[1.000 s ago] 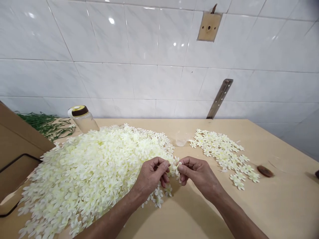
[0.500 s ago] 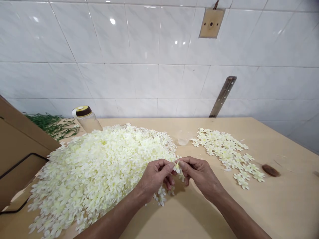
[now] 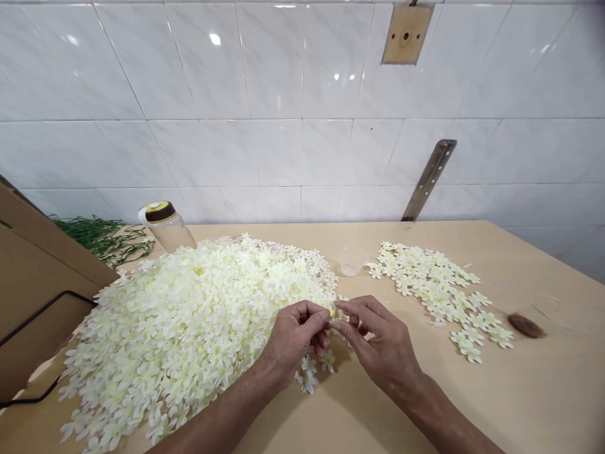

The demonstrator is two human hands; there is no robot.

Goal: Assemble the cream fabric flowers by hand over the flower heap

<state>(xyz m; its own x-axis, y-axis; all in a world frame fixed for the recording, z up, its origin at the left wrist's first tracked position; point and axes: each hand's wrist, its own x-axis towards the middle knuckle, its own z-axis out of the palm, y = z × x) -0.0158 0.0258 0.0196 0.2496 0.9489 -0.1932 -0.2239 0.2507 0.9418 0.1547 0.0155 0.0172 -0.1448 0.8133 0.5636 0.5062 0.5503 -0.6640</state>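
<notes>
A large heap of white-yellow artificial flower heads (image 3: 203, 321) spreads across the table to the left, beside my hands. My left hand (image 3: 300, 334) is closed in a pinch at the heap's right edge; whatever its fingertips hold is too small and hidden to make out. Facing it, my right hand (image 3: 380, 337) has its thumb and index finger a little apart, close to the left fingertips. No flower shows clearly between those two fingers. Just below my left hand are a few loose flower heads (image 3: 308, 378).
Flat flower pieces (image 3: 435, 277) lie scattered at the right. Behind stand a small clear cup (image 3: 352, 261) and a bottle with a brown-yellow lid (image 3: 167, 230). Green stems (image 3: 101, 236) lie at the far left by a cardboard box (image 3: 42, 290). A dark brown oval thing (image 3: 525, 325) is at the right.
The flower seen between both hands' fingertips is no longer visible there. My right thumb and index finger have moved apart, while my left hand keeps its pinch. The view has shifted slightly.
</notes>
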